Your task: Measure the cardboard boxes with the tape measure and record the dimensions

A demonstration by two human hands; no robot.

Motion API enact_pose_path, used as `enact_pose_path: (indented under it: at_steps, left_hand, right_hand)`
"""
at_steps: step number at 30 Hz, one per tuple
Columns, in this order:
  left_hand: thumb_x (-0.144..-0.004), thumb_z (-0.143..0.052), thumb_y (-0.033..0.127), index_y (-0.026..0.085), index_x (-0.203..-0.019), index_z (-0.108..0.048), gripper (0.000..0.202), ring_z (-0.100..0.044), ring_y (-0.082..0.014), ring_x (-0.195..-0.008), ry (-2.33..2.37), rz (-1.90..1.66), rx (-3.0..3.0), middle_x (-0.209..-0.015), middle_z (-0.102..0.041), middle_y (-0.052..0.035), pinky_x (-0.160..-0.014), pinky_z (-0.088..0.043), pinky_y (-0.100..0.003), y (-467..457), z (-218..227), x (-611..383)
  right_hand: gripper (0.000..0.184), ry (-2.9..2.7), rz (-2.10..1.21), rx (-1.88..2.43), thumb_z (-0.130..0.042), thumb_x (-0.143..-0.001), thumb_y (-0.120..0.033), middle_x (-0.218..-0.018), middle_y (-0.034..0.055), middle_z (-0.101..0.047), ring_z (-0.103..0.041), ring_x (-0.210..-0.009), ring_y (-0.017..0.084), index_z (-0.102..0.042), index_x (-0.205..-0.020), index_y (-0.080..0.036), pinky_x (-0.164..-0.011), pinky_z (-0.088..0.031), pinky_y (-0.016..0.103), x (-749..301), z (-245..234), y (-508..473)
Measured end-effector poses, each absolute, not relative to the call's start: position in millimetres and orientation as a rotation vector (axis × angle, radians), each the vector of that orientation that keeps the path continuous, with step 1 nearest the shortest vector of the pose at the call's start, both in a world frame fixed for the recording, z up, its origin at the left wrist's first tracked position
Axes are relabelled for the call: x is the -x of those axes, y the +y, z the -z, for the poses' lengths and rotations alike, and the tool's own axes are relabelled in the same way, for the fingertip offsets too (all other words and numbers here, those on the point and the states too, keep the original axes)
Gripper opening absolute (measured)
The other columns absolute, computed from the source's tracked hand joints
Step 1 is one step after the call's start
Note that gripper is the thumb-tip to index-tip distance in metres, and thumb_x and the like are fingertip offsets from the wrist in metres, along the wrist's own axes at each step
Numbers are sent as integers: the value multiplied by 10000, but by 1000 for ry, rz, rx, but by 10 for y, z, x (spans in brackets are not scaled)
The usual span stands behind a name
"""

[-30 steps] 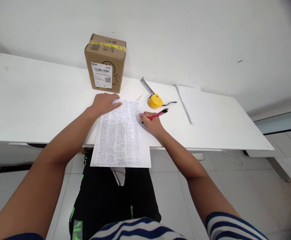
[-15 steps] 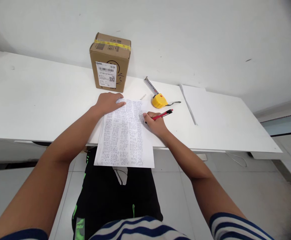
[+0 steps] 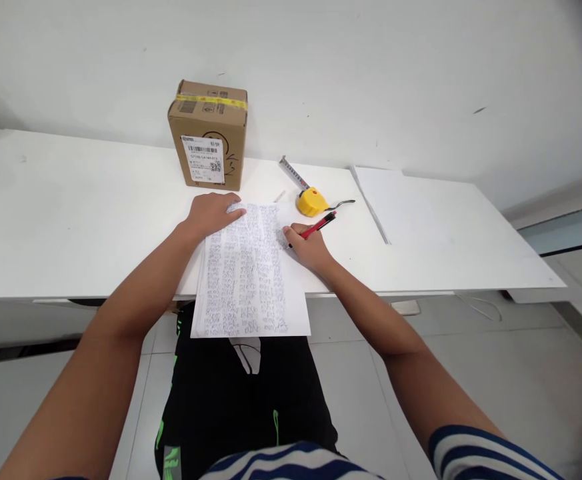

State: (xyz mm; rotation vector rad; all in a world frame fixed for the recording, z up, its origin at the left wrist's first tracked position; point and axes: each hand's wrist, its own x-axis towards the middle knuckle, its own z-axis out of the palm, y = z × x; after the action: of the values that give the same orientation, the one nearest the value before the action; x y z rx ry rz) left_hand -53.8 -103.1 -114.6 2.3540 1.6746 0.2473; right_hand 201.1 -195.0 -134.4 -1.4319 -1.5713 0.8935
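A sheet of paper (image 3: pixel 251 287), covered in columns of small blue handwriting, lies on top of other sheets and juts over the table's front edge. My left hand (image 3: pixel 214 212) rests on its upper left corner, thumb and fingers apart. In my right hand (image 3: pixel 309 247) is a red and black pen (image 3: pixel 319 226), gripped between thumb and fingers. The pen's tip meets the paper near the right side of the writing. A yellow tape measure (image 3: pixel 312 201), with a length of its blade pulled out, lies just beyond my right hand.
A cardboard box (image 3: pixel 211 133) with a shipping label and yellow tape stands behind my left hand, near the wall. To the right, a stack of white paper (image 3: pixel 378 193) lies on the white table (image 3: pixel 471 260). A small pale strip (image 3: pixel 279 197) sits beside the tape measure.
The camera view has tilted slightly, so the box and table appear shifted. Both hands keep their places on the paper, and the pen stands a little steeper.
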Motion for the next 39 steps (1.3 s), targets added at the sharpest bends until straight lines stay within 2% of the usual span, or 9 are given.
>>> enact_pose_path:
  at_steps: [13, 18, 20, 22, 23, 27, 31, 34, 39]
  left_hand:
    - [-987, -478, 647, 303, -1423, -661, 584, -679, -309, -1168, 1662, -250, -2341, -1165, -778, -49, -972, -475, -392, -1055, 1126, 534]
    - [-985, -486, 649, 311, -1413, -669, 575, -691, -302, -1143, 1670, -254, -2353, -1123, -786, -43, -951, -483, -385, -1039, 1150, 547]
    - [-983, -492, 650, 307, -1415, -670, 579, -699, -300, -1129, 1670, -253, -2357, -1123, -787, -47, -941, -488, -383, -1035, 1161, 554]
    - [-990, -469, 661, 298, -1413, -671, 593, -705, -298, -1120, 1659, -265, -2363, -1142, -788, -52, -934, -492, -381, -1041, 1163, 562]
    - [-1002, -438, 668, 294, -1406, -675, 600, -707, -297, -1119, 1650, -277, -2365, -1152, -789, -54, -930, -493, -381, -1048, 1158, 568]
    - [-1053, -258, 669, 295, -1373, -685, 652, -706, -297, -1142, 1635, -333, -2348, -1213, -787, -58, -903, -501, -375, -1081, 1122, 604]
    - [-1062, -199, 656, 316, -1336, -693, 660, -717, -303, -1133, 1617, -338, -2346, -1200, -792, -55, -877, -514, -383, -1096, 1108, 659]
    - [-1061, -233, 651, 338, -1306, -705, 617, -710, -312, -1152, 1576, -415, -2335, -1227, -787, -43, -902, -525, -414, -1105, 1124, 695]
    - [-1059, -351, 607, 320, -1433, -631, 549, -699, -291, -1158, 1540, -659, -2305, -1316, -739, -63, -950, -538, -414, -1157, 1124, 730]
  right_hand:
    - [511, -1558, -864, 1441, -607, -874, -517, -560, -57, -273, -313, -590, 126, -277, -581, -259, -591, -273, 303, -2026, 1363, -1945]
    - [498, -1575, -727, 1463, -564, -935, -564, -584, -30, -396, -397, -615, 149, -377, -597, -251, -614, -363, 310, -2033, 1404, -1920]
    - [394, -1602, -515, 1464, -545, -966, -528, -729, 15, -545, -513, -713, 181, -535, -702, -236, -691, -440, 327, -2019, 1444, -1897]
    - [247, -1711, -333, 1469, -518, -977, -413, -985, 80, -631, -597, -862, 221, -672, -954, -222, -764, -493, 355, -1998, 1498, -1870]
    - [261, -1781, -273, 1484, -499, -969, -345, -1096, 112, -630, -617, -925, 241, -688, -1095, -217, -788, -510, 374, -1988, 1527, -1856]
    - [458, -1828, -49, 1622, -452, -939, -246, -1325, 193, -585, -599, -1194, 331, -615, -1366, -205, -950, -518, 490, -2011, 1595, -1755]
    - [661, -1508, 137, 1841, -584, -904, -473, -1584, 236, -432, -410, -1453, 432, -472, -1497, -204, -1149, -348, 676, -2163, 1559, -1513]
    - [758, -1521, -64, 1941, -646, -855, -547, -1507, 236, -540, -497, -1390, 420, -468, -1502, -194, -1156, -345, 677, -2261, 1521, -1329]
    - [564, -1619, -173, 1660, -688, -823, -459, -1329, 188, -687, -629, -1252, 366, -625, -1322, -204, -1090, -491, 556, -2277, 1476, -1409]
